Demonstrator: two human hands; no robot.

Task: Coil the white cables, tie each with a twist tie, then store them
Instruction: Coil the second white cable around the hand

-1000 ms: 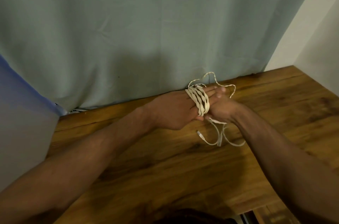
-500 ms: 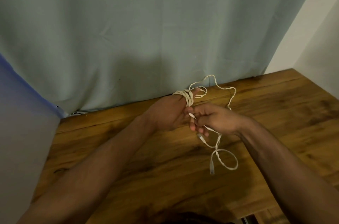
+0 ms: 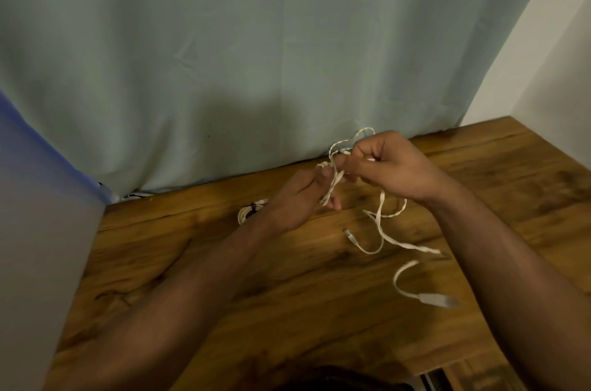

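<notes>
I've got left hand (image 3: pixel 297 198) pinching the white cable (image 3: pixel 379 224) near the counter's (image 3: pixel 256 278) far edge, right hand (image 3: pixel 390 163) clamped on it just beside, slack trailing toward the near right corner, nearer my right hand.
</notes>
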